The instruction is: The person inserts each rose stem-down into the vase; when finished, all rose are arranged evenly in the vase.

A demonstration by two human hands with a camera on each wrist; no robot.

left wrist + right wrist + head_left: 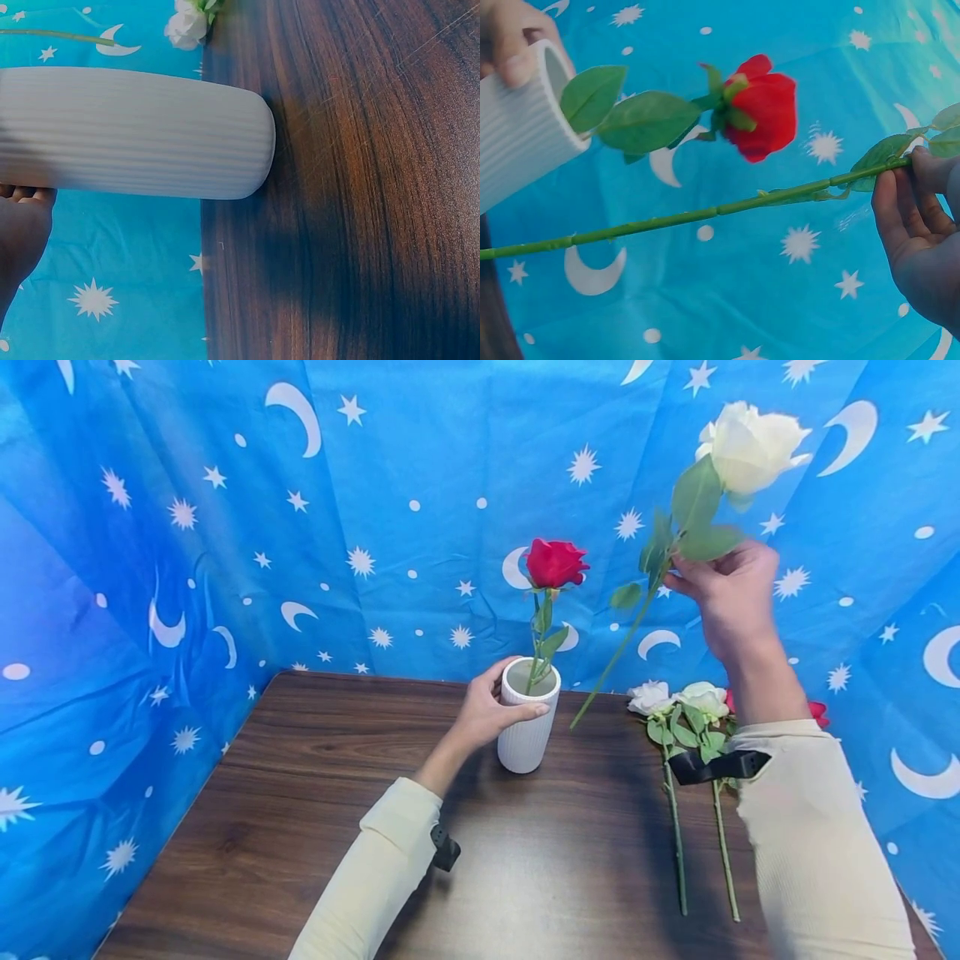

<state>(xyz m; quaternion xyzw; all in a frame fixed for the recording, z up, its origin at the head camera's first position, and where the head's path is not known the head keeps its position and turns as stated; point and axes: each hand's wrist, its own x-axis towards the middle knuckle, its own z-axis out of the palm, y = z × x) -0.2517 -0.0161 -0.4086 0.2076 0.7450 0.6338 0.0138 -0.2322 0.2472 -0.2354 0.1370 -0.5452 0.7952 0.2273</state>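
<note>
Head view: the white vase (525, 742) stands on the worktop (330, 802), gripped high up by the left hand (487, 706); probably rigid and breakable, it suits a steady hold. Higher and seemingly farther off, the right hand (737, 593) pinches the white rose (697, 500) by its stem (645, 224), clear of the vase; likely light and soft-petalled, it is best held there, below the bloom (753, 450).

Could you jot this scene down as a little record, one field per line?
Left grip: holds the white ribbed vase
Right grip: pinches a white rose by its stem, in the air
In the vase: one red rose
On the table: the vase, two more white roses; red blooms partly hidden by the right arm
Backdrop: blue, white moons and stars
</note>
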